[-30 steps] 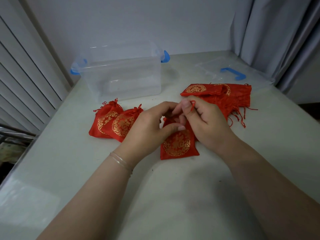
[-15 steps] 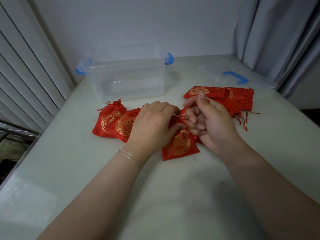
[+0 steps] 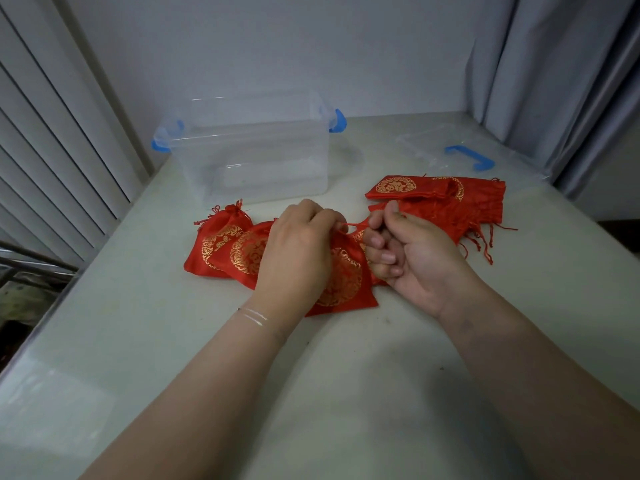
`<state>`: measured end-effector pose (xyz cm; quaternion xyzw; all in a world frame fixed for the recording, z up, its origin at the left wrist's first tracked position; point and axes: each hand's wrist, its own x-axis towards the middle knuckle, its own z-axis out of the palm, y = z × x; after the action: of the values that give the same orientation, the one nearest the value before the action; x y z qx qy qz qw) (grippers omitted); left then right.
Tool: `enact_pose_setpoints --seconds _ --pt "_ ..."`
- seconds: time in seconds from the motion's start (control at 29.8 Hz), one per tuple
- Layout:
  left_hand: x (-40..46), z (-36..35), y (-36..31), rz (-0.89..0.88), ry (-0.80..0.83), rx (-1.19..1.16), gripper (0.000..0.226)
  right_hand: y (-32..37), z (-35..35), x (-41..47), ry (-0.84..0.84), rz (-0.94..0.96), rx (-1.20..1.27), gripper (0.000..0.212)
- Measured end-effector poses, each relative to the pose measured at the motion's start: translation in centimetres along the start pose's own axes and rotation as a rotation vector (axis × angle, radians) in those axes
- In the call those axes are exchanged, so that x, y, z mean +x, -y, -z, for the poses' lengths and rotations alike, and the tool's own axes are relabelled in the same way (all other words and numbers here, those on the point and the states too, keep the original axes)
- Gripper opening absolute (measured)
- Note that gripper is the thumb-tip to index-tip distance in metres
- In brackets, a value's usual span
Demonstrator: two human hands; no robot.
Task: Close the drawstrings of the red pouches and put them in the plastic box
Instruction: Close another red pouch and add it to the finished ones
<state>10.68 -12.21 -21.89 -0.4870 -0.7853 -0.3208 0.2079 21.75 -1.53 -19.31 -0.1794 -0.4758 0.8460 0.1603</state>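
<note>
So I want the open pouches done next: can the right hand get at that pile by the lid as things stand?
Probably yes. The pile of open pouches lies just beyond the right hand with nothing between them, but that hand is pinching the drawstring and must let go first.

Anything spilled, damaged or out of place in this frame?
Nothing stands out. The plastic box sits upright and holds no pouch yet; its lid lies flat to the right. Both hands pull the drawstring of the middle pouch.
</note>
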Motion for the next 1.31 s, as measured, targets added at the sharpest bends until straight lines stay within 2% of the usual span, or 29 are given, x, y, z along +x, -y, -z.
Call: enact_pose_setpoints --seconds 0.2,0.27,0.34,0.4,0.47,0.5,0.57,0.64,0.87,1.01,1.08,1.18,1.21,1.31 --pt "0.5 2.7 0.2 0.517 0.112 -0.724 0.019 0.2 0.2 -0.5 0.061 0.005 -0.268 0.035" --pt "0.7 3.3 0.3 0.546 0.135 -0.789 0.018 0.4 0.2 -0.9 0.077 0.049 -0.538 0.035" --pt "0.7 3.7 0.4 0.507 0.173 -0.775 0.018 0.5 0.5 -0.9 -0.004 0.257 -0.900 0.028" --pt "0.6 3.8 0.5 0.454 0.218 -0.782 0.019 0.9 1.2 -0.4 -0.203 0.617 -1.086 0.020" --pt "0.5 3.7 0.3 0.386 0.257 -0.771 0.018 1.4 1.7 -0.2 -0.200 0.819 -1.070 0.018" --pt "0.4 3.6 0.1 0.340 0.272 -0.757 0.019 1.4 1.9 -0.1 -0.121 0.807 -1.045 0.019" --pt "0.2 3.2 -0.2 0.237 0.287 -0.719 0.022 0.8 1.5 0.0 0.049 0.640 -1.043 0.023" --pt "0.0 2.9 -0.5 0.149 0.263 -0.660 0.024 0.1 1.1 0.2 0.116 0.469 -1.012 0.024" --pt "-0.2 2.8 -0.8 0.006 0.068 -0.478 0.024 0.2 0.9 0.2 -0.028 0.221 -0.562 0.012" --pt "-0.2 2.4 -0.5 -0.072 -0.051 -0.307 0.017 -0.2 0.5 -0.1 -0.043 0.125 -0.517 0.007" --pt "-0.3 2.3 -0.4 -0.100 -0.079 -0.254 0.020 -0.2 0.5 -0.1 -0.063 0.184 -0.611 0.006" --pt "-0.3 2.1 -0.2 -0.164 -0.099 -0.225 0.017 -0.2 0.5 0.1 -0.106 0.387 -0.734 0.003" --pt "-0.3 2.0 -0.2 -0.181 -0.100 -0.223 0.017 -0.3 0.6 0.2 -0.107 0.454 -0.765 0.008" --pt "-0.4 1.8 -0.3 -0.217 -0.126 -0.188 0.014 -0.5 0.6 0.3 -0.030 0.512 -0.792 0.016"
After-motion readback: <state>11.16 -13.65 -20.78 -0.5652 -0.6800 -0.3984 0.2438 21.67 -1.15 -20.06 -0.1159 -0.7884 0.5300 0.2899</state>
